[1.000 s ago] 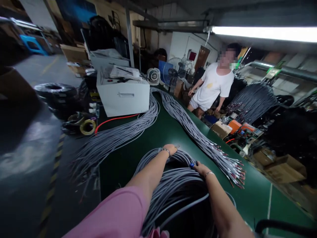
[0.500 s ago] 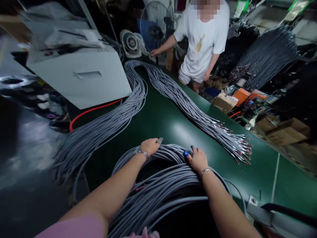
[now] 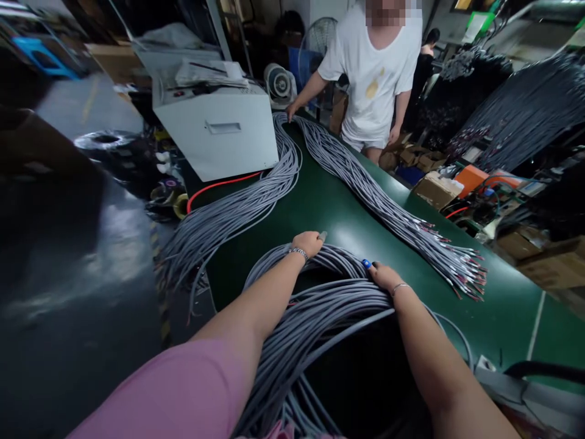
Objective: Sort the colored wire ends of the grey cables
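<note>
A thick looped bundle of grey cables (image 3: pixel 329 299) lies at the near edge of the green table, its lower part hanging toward me. My left hand (image 3: pixel 308 244) is closed over the far part of the loop, with a pale cover on one fingertip. Farther right, my right hand (image 3: pixel 384 275) wraps round the same bundle, a blue cover on one finger; its other fingers are partly hidden. Beyond them, a second grey cable bundle (image 3: pixel 356 177) lies bent across the table, its ends with bared reddish wires at the right.
A person in a white shirt (image 3: pixel 379 79) stands across the green table (image 3: pixel 320 213), one hand (image 3: pixel 291 111) at the second bundle's bend. A light grey metal box (image 3: pixel 223 137) stands at the left by a red tube (image 3: pixel 219 183). Cardboard boxes (image 3: pixel 436 189) are beyond the right edge.
The view has swung left, so things appear farther right. The other person's hand has come down to the second bundle's bend. Both my hands stay on the near bundle.
</note>
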Action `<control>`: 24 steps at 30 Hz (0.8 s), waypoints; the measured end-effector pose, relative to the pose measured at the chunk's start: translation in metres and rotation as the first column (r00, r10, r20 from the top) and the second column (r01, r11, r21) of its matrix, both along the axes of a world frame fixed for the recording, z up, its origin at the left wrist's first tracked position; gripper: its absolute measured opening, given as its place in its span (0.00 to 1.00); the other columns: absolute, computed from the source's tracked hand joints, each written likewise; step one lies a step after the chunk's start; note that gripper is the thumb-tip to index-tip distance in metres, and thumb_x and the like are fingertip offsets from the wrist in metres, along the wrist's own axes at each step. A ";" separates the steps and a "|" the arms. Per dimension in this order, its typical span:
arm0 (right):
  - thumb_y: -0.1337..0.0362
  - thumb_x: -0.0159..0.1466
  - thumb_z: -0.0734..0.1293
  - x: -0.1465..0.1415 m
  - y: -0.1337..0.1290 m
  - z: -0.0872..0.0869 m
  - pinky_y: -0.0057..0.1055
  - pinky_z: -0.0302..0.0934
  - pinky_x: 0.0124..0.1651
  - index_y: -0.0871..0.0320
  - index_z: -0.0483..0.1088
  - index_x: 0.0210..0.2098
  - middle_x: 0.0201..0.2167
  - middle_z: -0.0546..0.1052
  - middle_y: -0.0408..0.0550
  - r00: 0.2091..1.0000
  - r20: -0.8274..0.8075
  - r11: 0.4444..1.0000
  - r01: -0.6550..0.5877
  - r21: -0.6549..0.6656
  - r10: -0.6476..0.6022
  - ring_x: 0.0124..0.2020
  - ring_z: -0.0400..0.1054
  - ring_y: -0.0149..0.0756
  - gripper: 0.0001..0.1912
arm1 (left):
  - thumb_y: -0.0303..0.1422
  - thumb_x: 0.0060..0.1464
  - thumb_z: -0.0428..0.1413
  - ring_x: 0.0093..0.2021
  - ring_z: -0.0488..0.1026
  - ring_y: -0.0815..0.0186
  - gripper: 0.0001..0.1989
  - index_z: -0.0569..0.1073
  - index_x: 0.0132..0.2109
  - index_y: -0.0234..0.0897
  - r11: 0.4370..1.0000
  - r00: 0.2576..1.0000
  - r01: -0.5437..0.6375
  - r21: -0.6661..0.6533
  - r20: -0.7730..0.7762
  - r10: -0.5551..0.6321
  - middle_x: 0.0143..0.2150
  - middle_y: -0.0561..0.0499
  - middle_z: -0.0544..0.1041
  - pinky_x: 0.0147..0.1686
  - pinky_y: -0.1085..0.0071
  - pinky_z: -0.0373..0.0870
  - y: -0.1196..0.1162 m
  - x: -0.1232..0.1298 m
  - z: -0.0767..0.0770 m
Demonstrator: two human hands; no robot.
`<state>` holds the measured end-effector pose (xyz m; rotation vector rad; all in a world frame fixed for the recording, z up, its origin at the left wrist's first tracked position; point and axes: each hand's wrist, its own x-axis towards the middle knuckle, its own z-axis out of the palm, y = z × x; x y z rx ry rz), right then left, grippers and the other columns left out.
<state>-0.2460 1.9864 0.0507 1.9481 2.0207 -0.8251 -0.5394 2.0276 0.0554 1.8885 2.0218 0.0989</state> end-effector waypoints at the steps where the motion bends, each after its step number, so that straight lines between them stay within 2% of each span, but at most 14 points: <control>1: 0.42 0.68 0.47 0.000 0.000 -0.002 0.38 0.61 0.52 0.64 0.69 0.53 0.51 0.75 0.65 1.000 0.003 1.000 0.000 -0.003 0.000 0.52 0.70 0.47 0.36 | 0.52 0.61 0.36 0.43 0.75 0.57 0.30 0.77 0.40 0.39 1.000 1.000 0.007 0.002 0.001 -0.007 0.42 0.42 0.79 0.42 0.67 0.66 0.000 -0.001 -0.002; 7: 0.42 0.68 0.47 0.001 -0.001 -0.014 0.41 0.60 0.54 0.67 0.70 0.53 0.54 0.73 0.66 0.999 0.039 1.000 0.000 -0.008 0.000 0.55 0.68 0.51 0.39 | 0.58 0.59 0.32 0.47 0.74 0.54 0.39 0.78 0.43 0.34 0.997 0.996 0.079 -0.008 0.050 -0.079 0.47 0.38 0.78 0.47 0.65 0.65 0.001 -0.008 -0.017; 11: 0.42 0.68 0.46 0.002 -0.012 -0.011 0.45 0.59 0.54 0.68 0.70 0.55 0.56 0.71 0.67 0.996 0.087 1.000 0.004 0.003 -0.005 0.56 0.67 0.53 0.39 | 0.59 0.59 0.32 0.49 0.73 0.51 0.42 0.78 0.43 0.30 0.995 0.993 0.095 0.026 0.063 -0.096 0.47 0.35 0.77 0.49 0.63 0.65 -0.010 -0.007 -0.020; 15: 0.43 0.68 0.45 -0.006 -0.042 0.001 0.46 0.58 0.54 0.66 0.69 0.56 0.56 0.72 0.66 0.995 0.097 1.000 0.001 0.027 -0.004 0.56 0.67 0.54 0.39 | 0.56 0.60 0.31 0.48 0.74 0.51 0.41 0.78 0.43 0.29 0.995 0.996 0.087 0.056 0.001 -0.088 0.47 0.34 0.78 0.48 0.63 0.66 -0.040 -0.010 -0.013; 20: 0.39 0.66 0.48 -0.029 -0.089 0.017 0.41 0.60 0.55 0.63 0.72 0.53 0.55 0.73 0.62 0.999 0.041 0.998 0.016 0.061 -0.019 0.56 0.67 0.52 0.39 | 0.53 0.61 0.29 0.47 0.75 0.51 0.39 0.78 0.43 0.32 0.998 0.994 0.061 0.000 -0.095 -0.061 0.47 0.36 0.78 0.45 0.64 0.68 -0.093 -0.032 0.000; 24: 0.37 0.64 0.48 -0.036 -0.106 0.029 0.39 0.62 0.52 0.61 0.73 0.50 0.52 0.75 0.60 0.998 -0.019 0.997 0.060 0.051 -0.060 0.53 0.69 0.50 0.40 | 0.52 0.60 0.26 0.46 0.75 0.49 0.40 0.78 0.43 0.36 0.995 0.985 0.049 -0.081 -0.159 -0.062 0.45 0.37 0.79 0.41 0.61 0.69 -0.109 -0.043 0.003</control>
